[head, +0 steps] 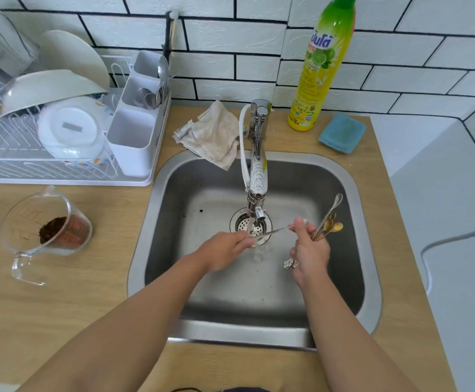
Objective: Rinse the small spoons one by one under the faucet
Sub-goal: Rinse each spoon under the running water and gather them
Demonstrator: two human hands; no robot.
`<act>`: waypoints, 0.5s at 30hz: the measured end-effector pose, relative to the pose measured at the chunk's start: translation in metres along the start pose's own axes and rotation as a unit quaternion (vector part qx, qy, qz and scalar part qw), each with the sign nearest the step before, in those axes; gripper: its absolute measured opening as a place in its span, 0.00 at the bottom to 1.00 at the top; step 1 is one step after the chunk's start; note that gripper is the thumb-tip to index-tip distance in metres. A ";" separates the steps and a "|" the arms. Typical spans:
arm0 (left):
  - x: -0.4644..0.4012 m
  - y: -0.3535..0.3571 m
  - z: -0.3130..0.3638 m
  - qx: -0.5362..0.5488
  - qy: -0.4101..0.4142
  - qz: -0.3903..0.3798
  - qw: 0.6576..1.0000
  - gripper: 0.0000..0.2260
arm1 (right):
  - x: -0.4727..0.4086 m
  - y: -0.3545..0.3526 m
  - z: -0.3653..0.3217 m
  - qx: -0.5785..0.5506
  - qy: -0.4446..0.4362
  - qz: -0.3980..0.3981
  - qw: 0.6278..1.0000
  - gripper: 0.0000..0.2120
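Water runs from the faucet [256, 176] into the steel sink [367, 250], above the drain [242, 222]. My left hand [225, 250] pinches the bowl end of a thin silver spoon [275, 231] held level in the stream. My right hand [311, 250] holds the other end of that spoon between thumb and finger. The same hand also grips a bundle of small spoons [329, 222], gold and silver, which stick up to the right. A small decorated handle end [289, 263] pokes out below the right hand.
A beige cloth [213, 134] lies behind the sink's left corner. A yellow dish soap bottle [318, 66] and blue sponge [342, 132] stand at the back right. A white dish rack [61, 128] sits on the left. A glass measuring jug [46, 227] with brown powder stands on the wooden counter.
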State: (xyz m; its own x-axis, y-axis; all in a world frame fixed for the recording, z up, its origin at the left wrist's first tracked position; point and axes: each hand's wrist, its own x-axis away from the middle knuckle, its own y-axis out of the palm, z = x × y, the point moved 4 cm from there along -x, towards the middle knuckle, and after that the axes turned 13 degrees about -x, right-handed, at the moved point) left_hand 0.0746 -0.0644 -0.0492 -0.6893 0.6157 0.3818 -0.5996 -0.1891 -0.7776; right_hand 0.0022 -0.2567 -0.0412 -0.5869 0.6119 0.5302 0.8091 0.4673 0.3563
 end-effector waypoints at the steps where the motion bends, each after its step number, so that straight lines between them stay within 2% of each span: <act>1: 0.007 0.002 -0.011 0.022 -0.018 -0.010 1.000 0.13 | 0.002 0.004 0.002 0.003 0.008 -0.014 1.000 0.07; 4: 0.023 0.006 -0.016 0.074 -0.032 -0.025 0.996 0.10 | 0.012 0.020 0.015 0.017 0.046 -0.073 0.996 0.09; 7: 0.025 0.011 0.006 0.089 -0.003 -0.003 0.996 0.10 | 0.022 0.031 0.029 0.074 0.077 -0.123 0.987 0.12; 13: 0.015 0.023 0.039 0.014 0.016 0.051 0.998 0.09 | 0.022 0.033 0.038 0.073 0.106 -0.135 0.983 0.24; 15: 0.013 0.025 0.044 0.021 0.030 0.037 0.999 0.10 | 0.023 0.032 0.037 0.087 0.110 -0.127 0.982 0.22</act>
State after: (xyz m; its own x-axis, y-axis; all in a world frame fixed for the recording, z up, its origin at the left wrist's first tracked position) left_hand 0.0327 -0.0942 -0.0416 -0.7079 0.6431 0.2921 -0.5649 -0.2673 -0.7806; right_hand 0.0137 -0.2041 -0.0463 -0.7333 0.3181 0.6009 0.6087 0.7009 0.3718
